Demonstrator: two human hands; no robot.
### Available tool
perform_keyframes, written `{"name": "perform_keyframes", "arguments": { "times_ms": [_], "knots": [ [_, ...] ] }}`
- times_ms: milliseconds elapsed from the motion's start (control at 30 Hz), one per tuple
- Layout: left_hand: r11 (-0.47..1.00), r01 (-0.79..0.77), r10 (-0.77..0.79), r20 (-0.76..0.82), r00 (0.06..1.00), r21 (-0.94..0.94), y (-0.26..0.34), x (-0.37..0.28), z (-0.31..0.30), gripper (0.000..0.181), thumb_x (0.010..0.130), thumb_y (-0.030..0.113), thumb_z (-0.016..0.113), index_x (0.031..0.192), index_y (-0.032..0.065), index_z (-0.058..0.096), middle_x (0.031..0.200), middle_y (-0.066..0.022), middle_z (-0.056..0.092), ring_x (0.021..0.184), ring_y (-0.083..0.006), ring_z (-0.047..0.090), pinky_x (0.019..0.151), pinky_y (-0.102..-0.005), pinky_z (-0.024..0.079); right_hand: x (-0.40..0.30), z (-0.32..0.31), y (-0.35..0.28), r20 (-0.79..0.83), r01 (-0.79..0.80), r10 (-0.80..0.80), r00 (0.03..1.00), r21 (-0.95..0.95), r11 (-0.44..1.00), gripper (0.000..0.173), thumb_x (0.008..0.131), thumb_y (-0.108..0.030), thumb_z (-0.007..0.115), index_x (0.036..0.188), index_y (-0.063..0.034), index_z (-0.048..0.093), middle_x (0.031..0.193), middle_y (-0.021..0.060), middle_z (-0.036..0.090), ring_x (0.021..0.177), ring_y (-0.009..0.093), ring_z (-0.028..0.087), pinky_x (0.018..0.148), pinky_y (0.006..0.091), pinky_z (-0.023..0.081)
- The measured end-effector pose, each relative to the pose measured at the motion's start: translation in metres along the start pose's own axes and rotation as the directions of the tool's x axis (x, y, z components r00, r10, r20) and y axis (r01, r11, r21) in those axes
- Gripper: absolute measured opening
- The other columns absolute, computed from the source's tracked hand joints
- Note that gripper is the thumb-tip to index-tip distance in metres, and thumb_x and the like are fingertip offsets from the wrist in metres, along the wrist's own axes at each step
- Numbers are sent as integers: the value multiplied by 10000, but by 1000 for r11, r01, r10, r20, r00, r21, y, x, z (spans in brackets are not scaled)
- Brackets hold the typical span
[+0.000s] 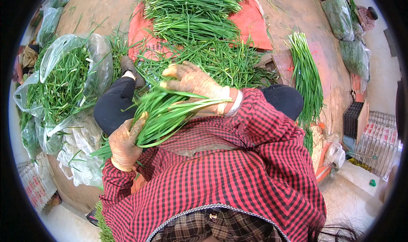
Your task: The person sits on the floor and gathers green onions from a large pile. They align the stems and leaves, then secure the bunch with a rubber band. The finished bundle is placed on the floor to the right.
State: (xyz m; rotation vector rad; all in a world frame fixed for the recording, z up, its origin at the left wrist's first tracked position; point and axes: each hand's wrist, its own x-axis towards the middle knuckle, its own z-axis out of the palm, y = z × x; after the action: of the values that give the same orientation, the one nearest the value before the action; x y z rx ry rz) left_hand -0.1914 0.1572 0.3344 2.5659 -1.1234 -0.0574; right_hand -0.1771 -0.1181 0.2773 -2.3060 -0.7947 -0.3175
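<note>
My left hand (126, 143), in a thin, stained yellowish glove, grips a loose bunch of garlic chives (165, 117) over my lap. The bunch slants up to the right, its pale stalk ends reaching my right wrist. My right hand (197, 82), gloved the same way, is against the upper side of the bunch with its fingers apart and slightly bent. Its thumb is partly behind the stalks. Beyond it, loose chive leaves (220, 60) are scattered between my knees. Past them, a thick stack of chives (194, 15) lies on a red woven sack (251, 25).
To the left stands an open clear plastic bag (98, 60) filled with chive leaves, above crumpled plastic bags (83, 143). On the right, a neat chive bundle (306, 76) lies across a wooden board (283, 66). Filled bags (338, 18) and a wire rack (376, 140) are farther right.
</note>
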Motion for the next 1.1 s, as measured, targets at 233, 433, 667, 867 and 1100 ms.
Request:
{"name": "perform_keyframes", "arguments": {
  "times_ms": [233,433,667,867,1100],
  "knots": [
    [993,-55,51,36,998,102,-12,-13,1,674,537,-6,635,1169,218,570,1015,-71,597,800,-275,597,624,-364,464,-9,-12,-27,198,2,9,980,-57,998,169,818,-254,571,839,-87,557,787,86,537,782,278,565,638,386,478],
    [980,-134,123,77,989,145,-22,-12,2,619,566,-23,612,1145,188,552,1076,-105,588,810,-293,593,641,-377,457,-31,-64,-40,316,-261,117,942,463,847,83,826,-123,591,879,-64,570,840,88,561,756,273,555,685,346,456],
    [973,-80,88,-28,996,217,-31,-18,1,651,578,2,618,1196,188,529,1040,-77,587,758,-249,572,588,-340,429,-68,-106,-9,550,-678,397,735,611,409,121,845,-139,600,905,-34,594,788,49,593,746,122,569,676,287,465],
    [970,-22,31,-37,999,243,-29,-17,7,643,586,-18,617,1186,197,530,1032,-83,588,740,-261,564,582,-346,425,-81,-84,12,68,-560,563,824,-55,826,352,794,-342,653,1008,-62,653,1140,146,548,1044,295,543,894,370,444],
    [969,-61,83,-82,993,239,-26,-14,7,554,618,-13,617,1128,201,574,1039,-77,589,750,-253,572,594,-346,436,-24,-5,-22,-84,-290,297,951,87,953,237,699,-205,709,886,-73,647,1205,128,509,1159,341,445,990,448,340]
  ]
}}
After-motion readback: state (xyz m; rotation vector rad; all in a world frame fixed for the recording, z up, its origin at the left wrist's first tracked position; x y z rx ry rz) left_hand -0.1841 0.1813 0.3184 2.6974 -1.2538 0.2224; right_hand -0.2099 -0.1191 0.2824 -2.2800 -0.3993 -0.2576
